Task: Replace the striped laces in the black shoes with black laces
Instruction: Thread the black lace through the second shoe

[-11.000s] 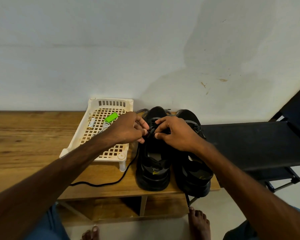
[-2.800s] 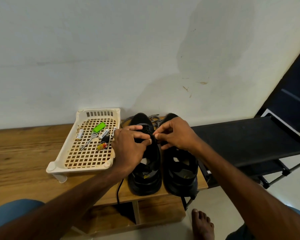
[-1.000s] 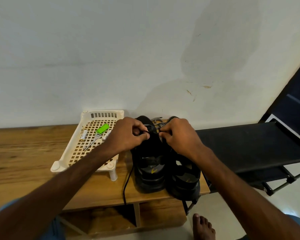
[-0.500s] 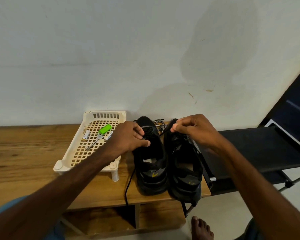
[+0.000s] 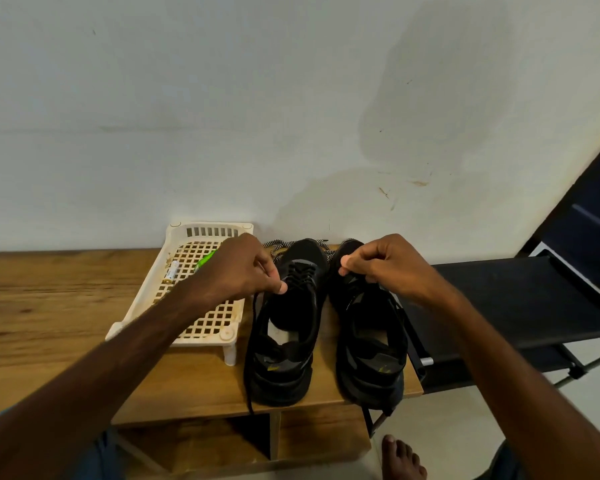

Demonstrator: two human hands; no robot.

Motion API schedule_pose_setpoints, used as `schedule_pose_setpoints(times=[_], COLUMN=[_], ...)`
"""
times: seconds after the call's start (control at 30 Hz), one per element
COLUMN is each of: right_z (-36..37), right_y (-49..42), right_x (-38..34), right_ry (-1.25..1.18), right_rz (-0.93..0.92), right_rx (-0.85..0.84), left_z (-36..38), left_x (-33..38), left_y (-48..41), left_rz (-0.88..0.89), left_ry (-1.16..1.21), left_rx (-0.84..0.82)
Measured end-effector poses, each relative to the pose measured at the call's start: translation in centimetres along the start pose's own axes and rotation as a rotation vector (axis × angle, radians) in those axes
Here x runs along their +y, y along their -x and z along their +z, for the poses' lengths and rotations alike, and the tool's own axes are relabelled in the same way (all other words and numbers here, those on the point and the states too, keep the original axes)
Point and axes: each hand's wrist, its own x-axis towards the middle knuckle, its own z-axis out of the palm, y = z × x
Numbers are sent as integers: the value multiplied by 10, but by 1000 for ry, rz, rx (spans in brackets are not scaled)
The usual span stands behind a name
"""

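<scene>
While its fingers curl and its thumb presses to the forefinger, the left hand (image 5: 243, 270) pinches the black lace (image 5: 302, 276) just left of the left shoe (image 5: 288, 344), at the shoe's front. That lace is threaded in rows across the left shoe's front, and a loose length drops from the pinch down the shoe's left side, past its heel to the front edge of the surface (image 5: 49, 306). The right hand (image 5: 387, 270), just right of the left shoe's front, is curled too, thumb against forefinger, and grips something dark at the front of the right shoe (image 5: 369, 341); whether that is a lace or the tongue cannot be told, black on black. The right shoe stands just right of the left shoe, parallel, a narrow gap between, both with toes to the wall (image 5: 291, 98) and heels toward the person. Behind the left shoe's toe, against the wall, lie the striped laces (image 5: 274, 245) in a loose heap. Just left of the left shoe sits a cream tray (image 5: 184, 233) on short legs, with a green thing (image 5: 207, 260) and a small white battery (image 5: 172, 270) on its grid. Well right of the left shoe, beyond the surface's edge, stands a black rack (image 5: 499, 299). Below and right of its heel, a bare foot (image 5: 400, 459) rests on the floor (image 5: 465, 427).
</scene>
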Motion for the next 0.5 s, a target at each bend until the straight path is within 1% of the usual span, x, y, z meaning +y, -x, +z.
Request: schedule_pose_setpoints(times=[0.03,0.1,0.17,0.23,0.3,0.37,0.43,0.5], right_z=[0,1,3,6,10,12,14,22], right_y=[0,-1,-3,-6,-10,-15,-20,-24], right_x=[-1,-5,-13,-23,-35,-46,-57,-69], right_ry=[71,157,127,30,-65,-130,-188,-192], right_rz=[-34,-105,-160,-208,-251,-299,-344,-399], right_rx=[48,183,317,384,385,384,372,306], left_z=[-3,-8,-9,-6,-3,0,3,9], left_x=[2,9,21,32,38,39,38,38], left_y=[2,6,13,16,15,11,6,2], left_rz=[40,120,189,270,341,374,371,355], left_ry=[38,236,479,589,583,485,370,329], left_rx=[29,76,36,35,19,-74,-175,-207])
